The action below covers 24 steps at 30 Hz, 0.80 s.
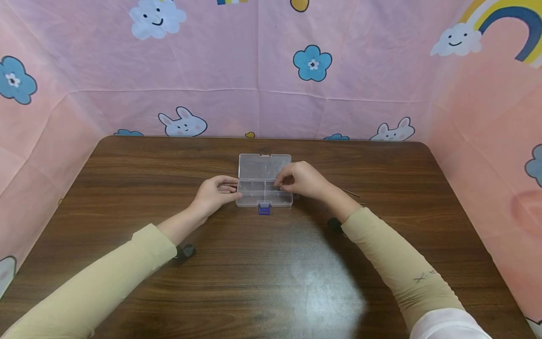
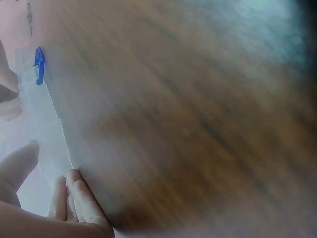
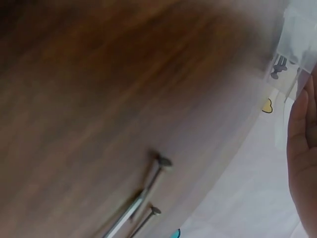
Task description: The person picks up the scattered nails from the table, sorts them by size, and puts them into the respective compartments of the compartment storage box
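A clear plastic compartment box (image 1: 251, 200) stands with its lid (image 1: 258, 165) raised at the back and its blue latch (image 1: 264, 209) toward me. My left hand (image 1: 213, 194) touches the box's left end, fingers fairly straight and thumb over the front corner. Over the rear right compartment, my right hand (image 1: 306, 181) has its fingers and thumb bent together. A thin shaft (image 3: 292, 87), apparently a nail, shows beside those fingers; the grip itself is partly hidden. Dark metal pieces (image 3: 279, 67) like nails lie in the box.
Metal nails (image 3: 157, 173) lie on the wooden table (image 1: 254, 273) right of the box, partly behind the right forearm in the head view. Dark wrist-camera pieces hang under both sleeves. A pink patterned cloth (image 1: 237, 61) rises behind the table and along both sides.
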### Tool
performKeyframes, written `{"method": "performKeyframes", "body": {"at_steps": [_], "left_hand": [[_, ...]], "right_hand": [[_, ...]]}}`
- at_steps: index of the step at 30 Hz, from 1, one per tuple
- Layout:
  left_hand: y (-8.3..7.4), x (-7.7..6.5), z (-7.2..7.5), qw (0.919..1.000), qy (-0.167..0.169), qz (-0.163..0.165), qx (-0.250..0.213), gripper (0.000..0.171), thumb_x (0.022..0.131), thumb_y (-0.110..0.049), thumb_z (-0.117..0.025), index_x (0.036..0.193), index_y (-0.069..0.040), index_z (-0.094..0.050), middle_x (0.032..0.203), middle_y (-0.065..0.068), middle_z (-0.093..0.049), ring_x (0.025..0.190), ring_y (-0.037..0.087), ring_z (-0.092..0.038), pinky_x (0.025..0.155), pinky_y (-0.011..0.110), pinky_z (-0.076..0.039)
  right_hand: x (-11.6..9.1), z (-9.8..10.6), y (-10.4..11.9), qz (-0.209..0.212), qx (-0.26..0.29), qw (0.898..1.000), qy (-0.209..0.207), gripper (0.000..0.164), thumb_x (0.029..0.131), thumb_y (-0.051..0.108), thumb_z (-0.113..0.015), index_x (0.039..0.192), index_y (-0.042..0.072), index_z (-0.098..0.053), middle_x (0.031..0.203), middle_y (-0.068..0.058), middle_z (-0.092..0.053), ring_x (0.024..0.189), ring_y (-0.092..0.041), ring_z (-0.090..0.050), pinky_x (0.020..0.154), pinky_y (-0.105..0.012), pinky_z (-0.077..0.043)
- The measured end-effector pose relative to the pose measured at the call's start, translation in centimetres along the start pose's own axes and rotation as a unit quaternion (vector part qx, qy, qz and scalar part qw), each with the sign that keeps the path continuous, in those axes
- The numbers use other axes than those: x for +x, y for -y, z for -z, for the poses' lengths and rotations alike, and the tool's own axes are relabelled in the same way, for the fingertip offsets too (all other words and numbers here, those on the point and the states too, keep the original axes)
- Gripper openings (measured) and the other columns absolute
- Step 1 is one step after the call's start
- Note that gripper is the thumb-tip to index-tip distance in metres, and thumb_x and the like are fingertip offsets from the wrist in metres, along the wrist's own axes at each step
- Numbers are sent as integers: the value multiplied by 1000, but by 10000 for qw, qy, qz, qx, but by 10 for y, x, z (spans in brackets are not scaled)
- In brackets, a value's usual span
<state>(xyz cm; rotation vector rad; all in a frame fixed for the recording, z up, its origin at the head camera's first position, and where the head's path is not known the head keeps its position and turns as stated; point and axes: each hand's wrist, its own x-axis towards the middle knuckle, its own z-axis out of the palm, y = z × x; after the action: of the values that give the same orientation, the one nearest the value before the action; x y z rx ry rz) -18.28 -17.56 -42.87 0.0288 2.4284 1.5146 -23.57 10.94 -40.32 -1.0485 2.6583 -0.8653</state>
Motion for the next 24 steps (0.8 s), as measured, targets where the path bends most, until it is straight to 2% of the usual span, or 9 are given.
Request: {"method": "performKeyframes", "body": {"at_steps": [5, 16, 24], "left_hand": [[0, -1, 0, 10000, 3, 7, -23, 50, 98, -10, -76, 143, 5, -60, 143, 26, -64, 130, 39, -65, 114, 45, -55], [-1, -2, -1, 10000, -4, -5, -13, 50, 99, -9, -75, 144, 5, -59, 143, 27, -64, 131, 39, -65, 115, 45, -54], [0, -3, -1, 10000, -4, 10, -24, 51, 99, -10, -76, 144, 5, -59, 144, 26, -64, 131, 39, -65, 115, 46, -54]], "right_hand": [[-4, 1, 0, -133, 270, 9995, -68, 12, 93, -2, -78, 101, 7, -83, 105, -9, -81, 94, -20, -74, 85, -31, -65], [-19, 18, -9, -228, 868, 9943, -568, 13, 93, -5, -77, 103, 0, -81, 101, -14, -78, 92, -26, -73, 85, -37, -66], [-40, 33, -24, -553, 817, 9929, -661, 14, 94, -3, -77, 107, -2, -80, 106, -15, -79, 99, -29, -74, 90, -43, -65]]}}
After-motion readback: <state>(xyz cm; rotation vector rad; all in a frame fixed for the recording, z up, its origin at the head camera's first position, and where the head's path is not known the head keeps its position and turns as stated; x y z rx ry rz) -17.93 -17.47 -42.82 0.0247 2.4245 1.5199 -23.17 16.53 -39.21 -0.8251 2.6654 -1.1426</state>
